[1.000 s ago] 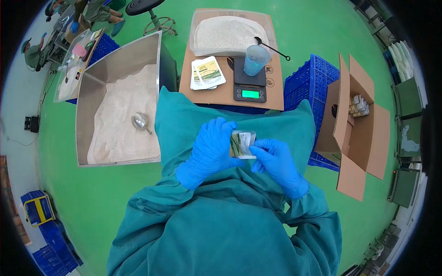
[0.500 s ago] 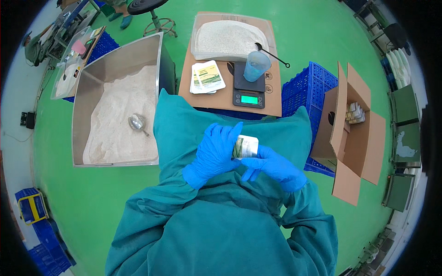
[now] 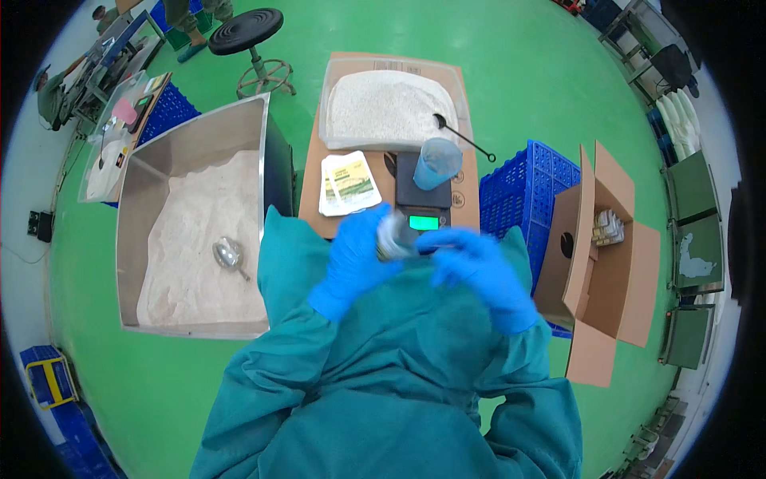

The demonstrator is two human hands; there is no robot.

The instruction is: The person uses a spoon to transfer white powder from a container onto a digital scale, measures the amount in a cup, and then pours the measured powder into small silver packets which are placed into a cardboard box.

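Note:
A small white and green packet (image 3: 393, 238), blurred by motion, is gripped in my left hand (image 3: 357, 254), its fingers wrapped round it over my lap. My right hand (image 3: 483, 275) is just right of the packet, fingertips drawn together by its edge. Motion blur hides what they pinch, if anything. Beyond my hands, a black digital scale (image 3: 423, 194) with a lit green display bears a translucent blue cup (image 3: 437, 164). Left of the scale lies a pile of flat printed packets (image 3: 349, 184). Behind them, a see-through tub (image 3: 465, 108) holds white granules and a black long-handled spoon (image 3: 467, 140).
At left stands a metal bin (image 3: 199, 330) of pale powder with a metal scoop (image 3: 228, 254) in it. To the right are a blue crate (image 3: 523, 188) and an open cardboard box (image 3: 606, 291) with several packets inside. A round stool (image 3: 246, 30) stands beyond.
Both hands have moved forward toward the scale with the packet. My right hand has drawn slightly away to the right. The surroundings sit lower in view, as my head has tilted up.

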